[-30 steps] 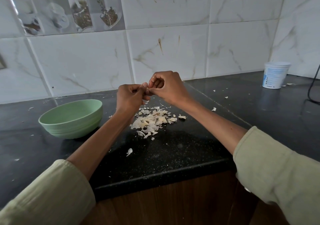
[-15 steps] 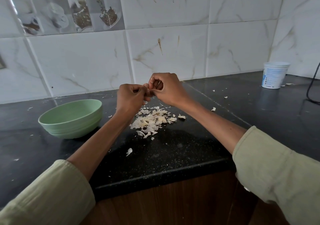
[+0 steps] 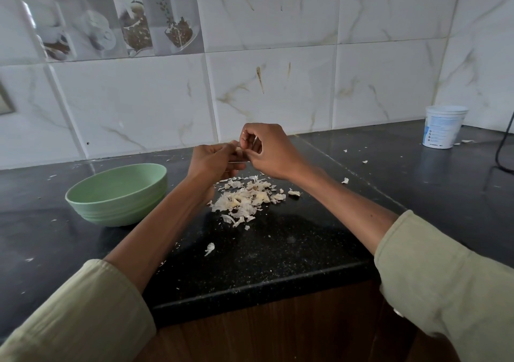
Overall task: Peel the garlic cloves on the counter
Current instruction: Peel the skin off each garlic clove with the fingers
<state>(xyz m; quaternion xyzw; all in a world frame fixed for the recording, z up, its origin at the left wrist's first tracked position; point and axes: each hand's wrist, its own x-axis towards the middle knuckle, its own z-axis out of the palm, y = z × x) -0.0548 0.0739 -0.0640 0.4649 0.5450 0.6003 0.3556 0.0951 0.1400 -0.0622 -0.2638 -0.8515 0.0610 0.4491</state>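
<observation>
From the head camera I see both hands raised together above the counter [image 3: 278,250]. The left hand [image 3: 211,162] has its fingers curled, and the right hand [image 3: 267,153] meets it fingertip to fingertip; between them they pinch one small pale garlic clove [image 3: 238,150] — mostly hidden, so I cannot tell how much skin is still on it. A thin pale strip runs between the two hands just under the clove.

Directly below the hands lies one heap of garlic peels [image 3: 247,198], with a few loose flakes scattered nearer me and out to the right. I count one clove in view; any others in the heap I cannot make out.

To the left of the left hand stands one green bowl [image 3: 116,194] — its inside is not visible. Far off to the right of the right hand stands one white tub [image 3: 443,126], with a dark cable [image 3: 503,144] beyond it.
</observation>
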